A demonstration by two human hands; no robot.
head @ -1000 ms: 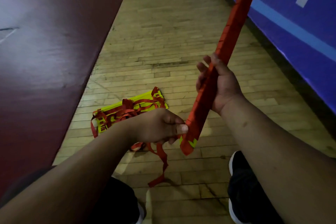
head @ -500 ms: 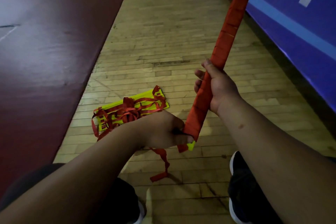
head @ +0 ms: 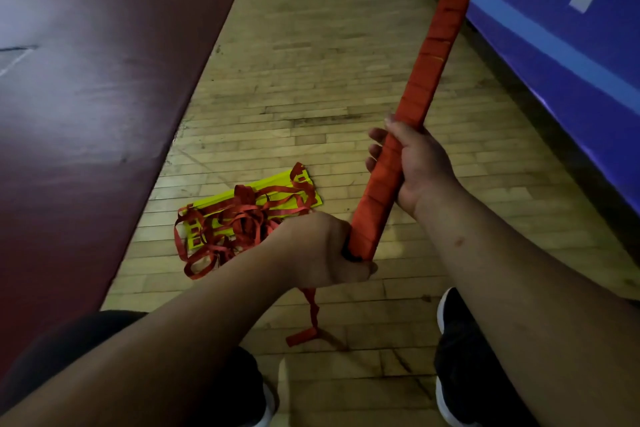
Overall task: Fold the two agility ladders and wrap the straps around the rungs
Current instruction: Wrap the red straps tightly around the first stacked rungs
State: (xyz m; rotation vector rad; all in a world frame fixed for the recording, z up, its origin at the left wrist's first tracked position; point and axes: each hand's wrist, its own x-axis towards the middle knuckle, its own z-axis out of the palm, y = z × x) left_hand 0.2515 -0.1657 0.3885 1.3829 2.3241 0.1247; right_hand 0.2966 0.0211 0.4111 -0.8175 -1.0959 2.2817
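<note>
gripping wrapped ladder (head: 429, 55): left hand (head: 318, 250), right hand (head: 419, 166)

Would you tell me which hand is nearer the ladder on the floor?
Left: the left hand grips the wrapped bundle low, beside the ladder; the right hand grips farther right.

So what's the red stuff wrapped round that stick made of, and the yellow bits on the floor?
The red strap looks like woven fabric webbing, matte: it lies in flat overlapping bands round the wrapped ladder, and its loose tail droops limp. The yellow rungs on the floor look like stiff, smooth plastic: flat, straight-edged slats. The dim light leaves that open.
</note>
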